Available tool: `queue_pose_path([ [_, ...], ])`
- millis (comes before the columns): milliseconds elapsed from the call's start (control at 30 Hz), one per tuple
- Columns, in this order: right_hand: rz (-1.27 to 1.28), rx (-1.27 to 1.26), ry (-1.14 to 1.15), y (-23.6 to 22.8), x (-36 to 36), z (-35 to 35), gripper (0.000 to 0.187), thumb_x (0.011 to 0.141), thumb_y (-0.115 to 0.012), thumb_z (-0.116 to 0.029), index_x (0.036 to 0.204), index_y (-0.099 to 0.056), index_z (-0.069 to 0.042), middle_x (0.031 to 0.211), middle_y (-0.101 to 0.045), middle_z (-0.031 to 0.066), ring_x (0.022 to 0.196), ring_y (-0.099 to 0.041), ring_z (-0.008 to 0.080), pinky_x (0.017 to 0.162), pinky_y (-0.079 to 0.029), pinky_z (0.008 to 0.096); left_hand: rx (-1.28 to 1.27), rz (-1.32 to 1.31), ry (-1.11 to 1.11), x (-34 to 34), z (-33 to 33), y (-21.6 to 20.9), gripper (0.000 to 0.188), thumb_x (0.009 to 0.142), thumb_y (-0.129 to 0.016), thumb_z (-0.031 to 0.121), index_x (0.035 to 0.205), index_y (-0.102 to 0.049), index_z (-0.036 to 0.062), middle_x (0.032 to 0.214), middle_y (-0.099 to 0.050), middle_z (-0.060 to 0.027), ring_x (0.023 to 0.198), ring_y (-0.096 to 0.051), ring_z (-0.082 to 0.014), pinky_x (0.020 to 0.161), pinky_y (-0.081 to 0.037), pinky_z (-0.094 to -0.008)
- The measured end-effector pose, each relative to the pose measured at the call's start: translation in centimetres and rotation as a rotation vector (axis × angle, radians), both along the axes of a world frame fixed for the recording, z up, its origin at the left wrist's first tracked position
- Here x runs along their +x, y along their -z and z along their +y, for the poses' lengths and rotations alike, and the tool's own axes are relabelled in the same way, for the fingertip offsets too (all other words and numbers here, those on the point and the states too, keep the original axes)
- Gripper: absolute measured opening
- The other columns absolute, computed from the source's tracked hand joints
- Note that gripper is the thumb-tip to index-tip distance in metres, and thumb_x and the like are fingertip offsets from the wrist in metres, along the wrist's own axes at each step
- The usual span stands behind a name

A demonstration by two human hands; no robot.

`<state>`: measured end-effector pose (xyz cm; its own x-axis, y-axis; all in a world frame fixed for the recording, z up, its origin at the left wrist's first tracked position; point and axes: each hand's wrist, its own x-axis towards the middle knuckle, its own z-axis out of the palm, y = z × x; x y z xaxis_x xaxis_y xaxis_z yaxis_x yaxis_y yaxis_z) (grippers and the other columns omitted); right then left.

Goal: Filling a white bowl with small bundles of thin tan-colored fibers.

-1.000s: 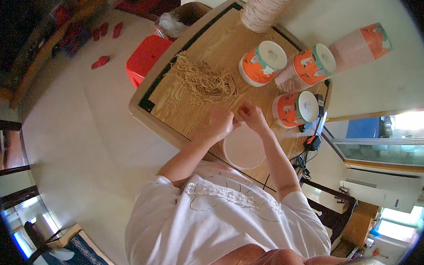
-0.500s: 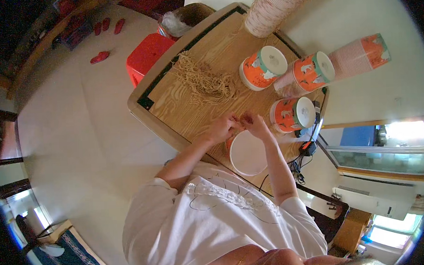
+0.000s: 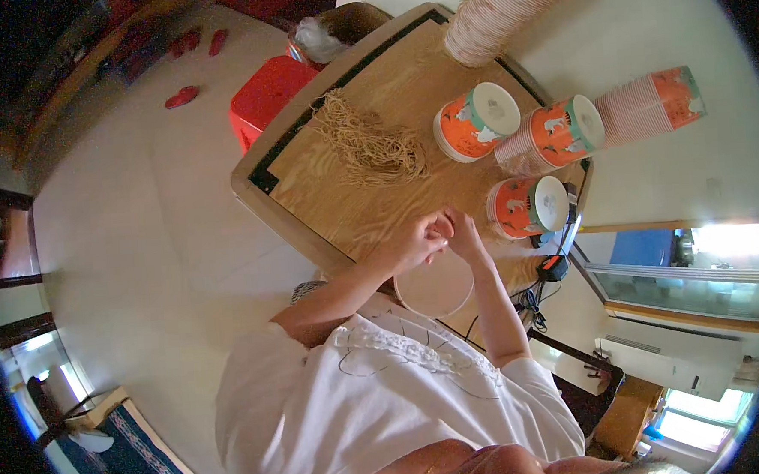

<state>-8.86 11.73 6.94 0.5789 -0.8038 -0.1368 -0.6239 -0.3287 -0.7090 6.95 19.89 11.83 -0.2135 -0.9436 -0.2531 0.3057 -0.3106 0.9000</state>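
My left hand [image 3: 424,238] and my right hand [image 3: 463,234] meet over the near part of the wooden table, fingers curled and closed together. Whatever is between the fingertips is too small to make out. Just below them, close to my body, a white-mouthed paper bucket [image 3: 438,287] faces me with its open end, partly covered by both hands. A loose heap of tan string [image 3: 370,147] lies on the table beyond my left hand. To the right of my hands, a short stack of orange and green paper buckets [image 3: 515,208] stands bottom up.
More upturned orange buckets [image 3: 468,129] stand farther back, beside a long nested stack [image 3: 554,133]. A tall stack wound with string [image 3: 505,20] rises at the far edge. A black adapter with cables [image 3: 553,268] sits at the right; a red stool [image 3: 269,97] is beyond the left edge.
The bucket has shifted slightly left and toward my body. My left hand has come down and right, and its fingers now overlap the right hand's and the bucket's rim.
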Motion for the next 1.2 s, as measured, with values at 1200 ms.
queue_pose_path([
  [1200, -0.057, -0.141, 0.01, -0.2, 1.2, 0.3, 0.008, 0.078, -0.054, -0.005, 0.084, -0.053, 0.001, 0.071, -0.057, 0.0115, 0.065, -0.057, 0.0175, 0.059, -0.046, 0.0288, -0.233, -0.406, -0.007, 1.4, -2.0, 9.1, 0.017, 0.078, -0.059, 0.019, 0.091, -0.062, 0.0083, 0.082, -0.062, -0.0076, 0.077, -0.058, -0.0194, 0.073, -0.046, -0.0315],
])
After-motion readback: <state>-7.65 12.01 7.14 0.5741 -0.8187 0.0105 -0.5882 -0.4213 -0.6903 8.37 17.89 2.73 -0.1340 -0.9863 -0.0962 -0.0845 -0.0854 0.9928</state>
